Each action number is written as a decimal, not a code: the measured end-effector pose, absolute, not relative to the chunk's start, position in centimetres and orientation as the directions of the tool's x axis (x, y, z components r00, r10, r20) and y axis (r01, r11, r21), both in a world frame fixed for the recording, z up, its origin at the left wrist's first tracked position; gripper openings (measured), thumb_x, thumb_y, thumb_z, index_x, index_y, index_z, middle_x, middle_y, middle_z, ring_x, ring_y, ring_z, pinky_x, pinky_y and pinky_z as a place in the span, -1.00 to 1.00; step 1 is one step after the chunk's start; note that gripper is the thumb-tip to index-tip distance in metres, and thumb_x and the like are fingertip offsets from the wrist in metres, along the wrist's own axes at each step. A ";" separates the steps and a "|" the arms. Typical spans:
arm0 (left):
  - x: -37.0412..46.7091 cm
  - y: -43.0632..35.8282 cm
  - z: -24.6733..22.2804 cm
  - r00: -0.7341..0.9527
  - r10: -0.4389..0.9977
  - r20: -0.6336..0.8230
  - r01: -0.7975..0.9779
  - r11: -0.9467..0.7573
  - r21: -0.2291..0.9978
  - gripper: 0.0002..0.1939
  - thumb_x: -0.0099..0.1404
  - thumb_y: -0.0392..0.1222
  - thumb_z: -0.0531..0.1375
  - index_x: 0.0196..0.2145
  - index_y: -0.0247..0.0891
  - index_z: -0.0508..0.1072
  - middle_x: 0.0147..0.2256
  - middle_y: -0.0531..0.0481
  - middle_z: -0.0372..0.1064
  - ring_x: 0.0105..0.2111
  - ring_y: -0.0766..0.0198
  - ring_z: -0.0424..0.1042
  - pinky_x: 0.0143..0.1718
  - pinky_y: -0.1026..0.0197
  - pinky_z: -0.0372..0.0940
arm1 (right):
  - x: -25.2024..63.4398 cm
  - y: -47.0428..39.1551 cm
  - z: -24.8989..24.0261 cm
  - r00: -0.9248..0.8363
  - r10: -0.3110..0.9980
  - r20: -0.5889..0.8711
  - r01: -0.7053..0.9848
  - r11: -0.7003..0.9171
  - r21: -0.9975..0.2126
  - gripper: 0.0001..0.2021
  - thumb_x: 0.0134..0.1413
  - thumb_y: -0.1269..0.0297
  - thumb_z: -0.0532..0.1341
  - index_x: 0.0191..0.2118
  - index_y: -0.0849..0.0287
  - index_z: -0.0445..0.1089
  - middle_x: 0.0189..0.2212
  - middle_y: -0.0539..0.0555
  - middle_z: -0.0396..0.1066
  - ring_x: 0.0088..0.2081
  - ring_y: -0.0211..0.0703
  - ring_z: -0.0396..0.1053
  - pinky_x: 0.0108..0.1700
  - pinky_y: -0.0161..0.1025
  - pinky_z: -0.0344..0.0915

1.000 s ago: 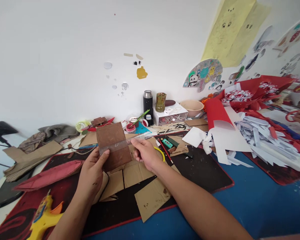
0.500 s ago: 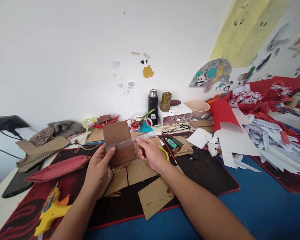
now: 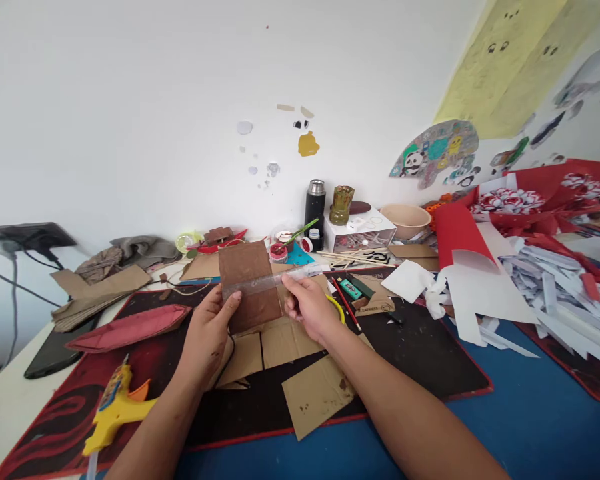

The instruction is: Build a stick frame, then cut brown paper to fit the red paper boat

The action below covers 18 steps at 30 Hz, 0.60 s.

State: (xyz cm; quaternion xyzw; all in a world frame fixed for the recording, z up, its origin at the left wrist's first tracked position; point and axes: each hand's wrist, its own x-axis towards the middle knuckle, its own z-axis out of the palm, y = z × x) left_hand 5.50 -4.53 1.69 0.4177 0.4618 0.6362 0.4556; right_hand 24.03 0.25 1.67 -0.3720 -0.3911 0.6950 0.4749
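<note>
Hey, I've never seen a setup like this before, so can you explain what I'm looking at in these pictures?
Sure. There's no machine here: these are a person's two bare hands. Every picture comes from one camera worn on that person's head, looking forward and down. The left hand holds a brown board. The right hand grips a clear strip, likely a ruler, lying across the board. Below them, cardboard pieces lie on a dark mat, with a yellow glue gun to the left and a red pencil to the right. Farther back stands a black flask.
</note>
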 end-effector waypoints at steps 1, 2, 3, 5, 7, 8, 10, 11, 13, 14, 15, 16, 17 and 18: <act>5.5 -4.6 1.7 -0.235 0.965 0.113 -0.193 -0.160 0.968 -0.43 0.23 0.19 0.50 0.06 -0.21 0.64 0.09 -0.20 0.67 0.22 -0.16 0.55 0.23 -0.15 0.47 | 24.0 0.3 1.7 -0.274 0.951 -0.143 -0.372 -0.242 -0.896 -0.38 -0.13 -0.32 0.53 -0.38 0.10 0.29 -0.69 -0.18 0.23 -0.68 -0.39 0.11 -0.60 -0.35 -0.18; 5.5 -4.6 1.7 -0.233 0.966 0.115 -0.194 -0.162 0.968 -0.43 0.23 0.19 0.50 0.06 -0.21 0.64 0.10 -0.20 0.67 0.23 -0.15 0.55 0.24 -0.15 0.47 | 24.0 0.3 1.7 -0.274 0.951 -0.142 -0.374 -0.241 -0.895 -0.38 -0.13 -0.31 0.53 -0.38 0.10 0.29 -0.69 -0.18 0.22 -0.68 -0.39 0.11 -0.60 -0.35 -0.18; 5.5 -4.6 1.7 -0.231 0.966 0.116 -0.194 -0.162 0.967 -0.43 0.23 0.19 0.50 0.06 -0.21 0.64 0.10 -0.20 0.67 0.24 -0.15 0.54 0.24 -0.15 0.46 | 24.0 0.3 1.7 -0.273 0.952 -0.141 -0.378 -0.241 -0.894 -0.39 -0.13 -0.31 0.53 -0.38 0.10 0.29 -0.69 -0.18 0.22 -0.68 -0.39 0.10 -0.60 -0.35 -0.17; 5.5 -4.6 1.7 -0.224 0.968 0.116 -0.190 -0.160 0.969 -0.43 0.24 0.19 0.50 0.07 -0.20 0.64 0.10 -0.20 0.67 0.24 -0.15 0.54 0.25 -0.15 0.46 | 24.0 0.3 1.7 -0.272 0.952 -0.140 -0.383 -0.241 -0.892 -0.39 -0.13 -0.30 0.53 -0.39 0.10 0.29 -0.69 -0.18 0.22 -0.68 -0.39 0.10 -0.60 -0.35 -0.17; 5.5 -4.6 1.7 -0.225 0.967 0.116 -0.181 -0.158 0.971 -0.44 0.25 0.19 0.49 0.07 -0.20 0.64 0.11 -0.19 0.67 0.24 -0.15 0.54 0.25 -0.16 0.46 | 24.0 0.3 1.7 -0.270 0.952 -0.141 -0.384 -0.241 -0.891 -0.39 -0.13 -0.30 0.53 -0.39 0.09 0.29 -0.69 -0.17 0.22 -0.68 -0.39 0.11 -0.60 -0.35 -0.17; 5.5 -4.6 1.7 -0.228 0.966 0.117 -0.176 -0.159 0.971 -0.44 0.25 0.19 0.49 0.07 -0.19 0.64 0.11 -0.19 0.67 0.24 -0.15 0.54 0.25 -0.16 0.46 | 24.0 0.3 1.7 -0.269 0.953 -0.141 -0.384 -0.241 -0.891 -0.39 -0.13 -0.30 0.53 -0.38 0.09 0.29 -0.69 -0.17 0.23 -0.67 -0.38 0.11 -0.60 -0.35 -0.18; 5.5 -4.6 1.6 -0.235 0.964 0.122 -0.168 -0.164 0.972 -0.43 0.25 0.19 0.49 0.08 -0.19 0.63 0.11 -0.19 0.67 0.25 -0.16 0.54 0.25 -0.16 0.46 | 24.0 0.2 1.7 -0.266 0.953 -0.142 -0.381 -0.239 -0.893 -0.40 -0.12 -0.30 0.53 -0.37 0.10 0.30 -0.69 -0.17 0.23 -0.67 -0.38 0.12 -0.60 -0.35 -0.18; 5.5 -4.5 1.6 -0.238 0.963 0.125 -0.166 -0.167 0.972 -0.42 0.25 0.19 0.49 0.09 -0.19 0.63 0.11 -0.19 0.67 0.25 -0.16 0.53 0.25 -0.16 0.46 | 24.0 0.2 1.7 -0.265 0.954 -0.143 -0.380 -0.239 -0.894 -0.40 -0.12 -0.30 0.53 -0.37 0.10 0.31 -0.69 -0.17 0.24 -0.67 -0.38 0.12 -0.60 -0.35 -0.18; 5.5 -4.5 1.6 -0.235 0.964 0.126 -0.161 -0.167 0.973 -0.41 0.24 0.20 0.49 0.09 -0.19 0.62 0.11 -0.19 0.67 0.27 -0.16 0.51 0.24 -0.15 0.47 | 23.9 0.2 1.7 -0.267 0.953 -0.144 -0.376 -0.241 -0.895 -0.40 -0.10 -0.30 0.52 -0.36 0.10 0.31 -0.69 -0.18 0.23 -0.68 -0.38 0.12 -0.60 -0.35 -0.17; 5.5 -4.5 1.6 -0.232 0.965 0.125 -0.158 -0.164 0.974 -0.41 0.24 0.20 0.49 0.09 -0.20 0.61 0.12 -0.19 0.66 0.28 -0.17 0.50 0.24 -0.15 0.47 | 23.9 0.2 1.6 -0.268 0.953 -0.144 -0.376 -0.241 -0.895 -0.41 -0.10 -0.30 0.52 -0.35 0.10 0.32 -0.69 -0.18 0.23 -0.68 -0.38 0.11 -0.60 -0.35 -0.17; 5.5 -4.5 1.6 -0.232 0.965 0.123 -0.155 -0.161 0.975 -0.41 0.25 0.20 0.49 0.09 -0.20 0.61 0.12 -0.19 0.66 0.29 -0.17 0.49 0.24 -0.14 0.47 | 23.9 0.3 1.6 -0.267 0.953 -0.143 -0.377 -0.240 -0.894 -0.41 -0.09 -0.30 0.51 -0.35 0.10 0.32 -0.69 -0.19 0.22 -0.68 -0.38 0.11 -0.60 -0.35 -0.17; 5.5 -4.5 1.6 -0.233 0.965 0.121 -0.154 -0.160 0.975 -0.42 0.25 0.20 0.48 0.09 -0.20 0.61 0.12 -0.20 0.66 0.29 -0.17 0.49 0.24 -0.14 0.47 | 23.9 0.3 1.5 -0.264 0.954 -0.142 -0.379 -0.238 -0.894 -0.41 -0.09 -0.30 0.51 -0.35 0.10 0.31 -0.70 -0.19 0.22 -0.68 -0.38 0.11 -0.60 -0.35 -0.16; 5.5 -4.5 1.5 -0.233 0.965 0.120 -0.155 -0.159 0.975 -0.42 0.25 0.19 0.48 0.08 -0.20 0.61 0.11 -0.20 0.66 0.30 -0.17 0.49 0.24 -0.14 0.46 | 23.8 0.3 1.4 -0.261 0.955 -0.141 -0.381 -0.237 -0.894 -0.41 -0.08 -0.29 0.52 -0.35 0.10 0.31 -0.70 -0.19 0.22 -0.68 -0.38 0.11 -0.59 -0.34 -0.16; 5.4 -4.5 1.5 -0.234 0.965 0.119 -0.157 -0.158 0.975 -0.43 0.26 0.19 0.48 0.08 -0.21 0.62 0.11 -0.20 0.66 0.29 -0.17 0.49 0.25 -0.15 0.46 | 23.8 0.4 1.4 -0.259 0.955 -0.141 -0.383 -0.236 -0.893 -0.41 -0.08 -0.29 0.52 -0.34 0.10 0.31 -0.70 -0.19 0.22 -0.68 -0.38 0.11 -0.59 -0.34 -0.16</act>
